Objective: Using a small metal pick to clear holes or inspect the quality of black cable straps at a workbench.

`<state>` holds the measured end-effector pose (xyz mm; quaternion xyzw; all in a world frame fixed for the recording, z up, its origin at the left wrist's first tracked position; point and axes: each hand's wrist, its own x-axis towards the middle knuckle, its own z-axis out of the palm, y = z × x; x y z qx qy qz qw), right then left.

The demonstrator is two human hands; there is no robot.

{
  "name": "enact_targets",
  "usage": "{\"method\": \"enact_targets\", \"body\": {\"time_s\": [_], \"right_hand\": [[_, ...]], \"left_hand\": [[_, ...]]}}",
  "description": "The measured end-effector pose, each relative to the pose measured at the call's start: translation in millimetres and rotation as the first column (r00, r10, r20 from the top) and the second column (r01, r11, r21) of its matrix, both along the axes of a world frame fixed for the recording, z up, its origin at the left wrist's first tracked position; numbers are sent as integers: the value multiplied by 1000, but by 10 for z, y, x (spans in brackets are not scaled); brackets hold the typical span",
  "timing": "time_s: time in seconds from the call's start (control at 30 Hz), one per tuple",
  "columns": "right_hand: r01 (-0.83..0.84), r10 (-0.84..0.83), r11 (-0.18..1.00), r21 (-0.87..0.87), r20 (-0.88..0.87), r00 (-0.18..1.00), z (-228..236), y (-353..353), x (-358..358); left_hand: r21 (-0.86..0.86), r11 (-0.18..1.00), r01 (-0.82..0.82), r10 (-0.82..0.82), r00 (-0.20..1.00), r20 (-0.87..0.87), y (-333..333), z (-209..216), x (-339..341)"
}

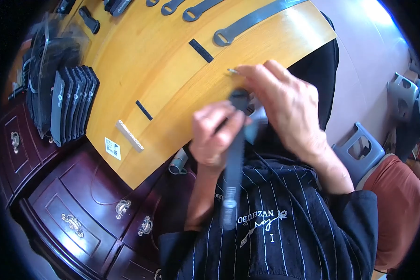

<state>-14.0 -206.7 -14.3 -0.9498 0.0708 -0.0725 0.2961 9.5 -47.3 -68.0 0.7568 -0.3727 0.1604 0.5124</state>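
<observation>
My left hand [215, 130] is closed around a dark grey strap [233, 172], near its slotted end. The strap's long tail hangs down in front of my striped black apron and is blurred. My right hand [284, 100] is just to the right of the strap's upper end, its fingers curled together. A small pale tip [232, 71] sticks out at its fingertips; the rest of that thing is hidden. Below my right palm shows a whitish, blurred piece [258, 122], too smeared to name.
On the wooden table [163, 60] lie a long grey strap [252, 23], two short black strips [201, 50] [144, 110], a pale bar [129, 136] and a white label [112, 148]. Several folded straps [74, 105] stand at left. Dark drawers [74, 205] lie below; a grey stool [359, 151] stands right.
</observation>
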Motion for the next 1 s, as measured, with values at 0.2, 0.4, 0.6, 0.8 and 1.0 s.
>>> {"method": "enact_targets", "body": {"time_s": [0.2,0.4,0.6,0.8,1.0], "right_hand": [[-37,20,967,254,69,997,200,-79,1],[-196,173,832,519,92,981,353,39,-152],[-219,206,856,468,81,975,345,186,-167],[-180,162,896,406,80,984,298,183,-139],[-165,165,897,411,35,986,264,148,-115]], "left_hand": [[-93,986,-135,117,976,-184,195,39,-264],[-337,916,-215,96,937,-336,272,258,-31],[-321,928,-189,50,917,-397,313,294,30],[-187,965,-185,106,924,-366,277,311,24],[-90,984,-153,116,938,-327,288,295,45]]}}
